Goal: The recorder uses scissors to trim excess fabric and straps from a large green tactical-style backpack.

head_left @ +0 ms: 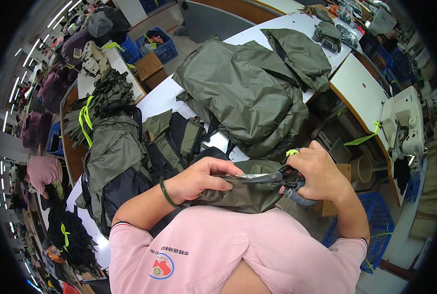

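A white tabletop (pixel 162 95) carried a big olive jacket (pixel 243 88). Nearer the person than that jacket, an olive fabric piece (pixel 243 193) was pinched in the closed left hand (pixel 199 179). Right of it, the right hand (pixel 321 174) gripped scissors (pixel 272 177), blades touching the fabric.

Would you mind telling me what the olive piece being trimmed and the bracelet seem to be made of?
The olive piece looks like thin woven synthetic, perhaps nylon: faint sheen, soft crumpled folds. The bracelet on the left wrist looks like polished jade or glass: dark green, smooth, rigid.
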